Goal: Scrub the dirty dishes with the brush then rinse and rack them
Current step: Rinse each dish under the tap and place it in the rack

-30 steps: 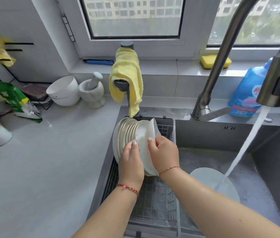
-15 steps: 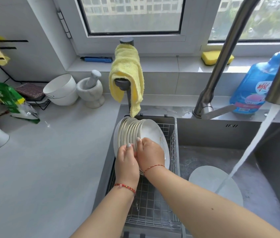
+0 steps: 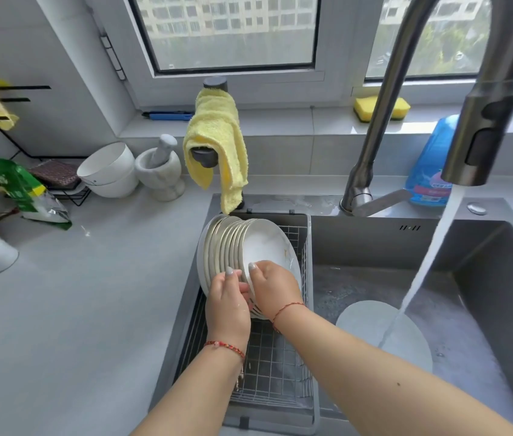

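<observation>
Since a second ago, front plate (image 3: 267, 247) has tipped back flat against the plate stack (image 3: 220, 247); both hands sit closer together at its lower edge.

Head view: left hand (image 3: 226, 303) has fingers curled round the stack's lower rims, thumb up. Right hand (image 3: 275, 287) pinches the front plate's bottom rim, thumb on its face. Plates stand on edge at the back of the wire rack (image 3: 277, 372), left of the sink basin (image 3: 485, 309). Faucet (image 3: 481, 127) runs onto a round plate (image 3: 371, 328) lying flat in the basin. Yellow cloth (image 3: 217, 136) hangs behind the rack.
</observation>
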